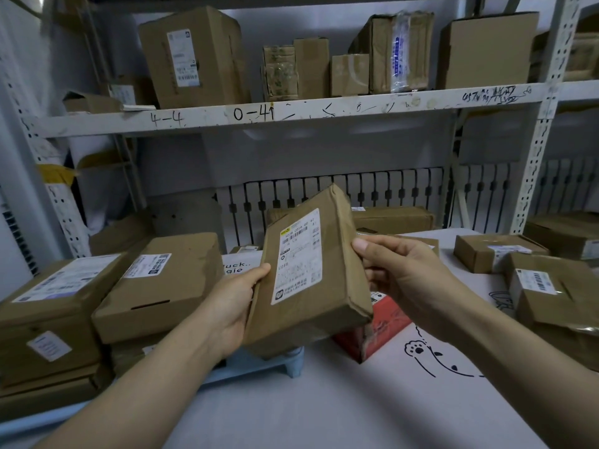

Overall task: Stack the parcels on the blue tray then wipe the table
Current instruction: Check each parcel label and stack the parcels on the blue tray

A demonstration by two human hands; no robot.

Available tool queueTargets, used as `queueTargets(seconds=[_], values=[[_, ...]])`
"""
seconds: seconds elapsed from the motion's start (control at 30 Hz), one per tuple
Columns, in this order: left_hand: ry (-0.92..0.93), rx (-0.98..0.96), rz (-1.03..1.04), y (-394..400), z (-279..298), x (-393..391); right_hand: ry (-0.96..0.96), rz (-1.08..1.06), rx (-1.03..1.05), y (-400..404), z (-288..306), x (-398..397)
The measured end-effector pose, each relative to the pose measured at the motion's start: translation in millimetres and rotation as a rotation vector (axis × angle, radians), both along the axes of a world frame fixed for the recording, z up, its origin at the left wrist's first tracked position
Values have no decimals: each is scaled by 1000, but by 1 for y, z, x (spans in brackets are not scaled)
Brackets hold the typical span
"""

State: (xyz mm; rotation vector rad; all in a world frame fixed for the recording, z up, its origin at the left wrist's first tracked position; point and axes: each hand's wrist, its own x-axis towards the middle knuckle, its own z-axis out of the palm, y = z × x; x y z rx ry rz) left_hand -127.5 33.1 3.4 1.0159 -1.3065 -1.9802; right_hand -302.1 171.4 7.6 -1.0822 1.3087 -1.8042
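Crowding the shelving behind, cardboard boxes. Gripping the flat brown parcel point(311, 273) by both edges, left hand point(236, 306) and right hand point(405, 273), tilted above the blue tray point(285, 364). Possibly sliding off the uneven left stack point(155, 286) if set down askew.

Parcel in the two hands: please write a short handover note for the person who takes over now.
Left hand and right hand both grip the taped brown parcel, lifted and tilted above the table.
Blue tray lies at the left; stacked boxes hide most of it.
Left to do: place this parcel, move the red box and the boxes at right, then wipe. No cloth is visible.
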Motion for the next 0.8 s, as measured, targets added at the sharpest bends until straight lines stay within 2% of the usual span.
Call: queueTargets(seconds=[0.2,0.5,0.8], values=[[-15,81,-14,4,4,-3,-85,-49,16,-1,-4,-5],[-26,94,28,1,2,-1,-50,-176,141,-2,-9,-7],[82,77,32,5,3,-4,-61,-66,312,2,-5,-3]])
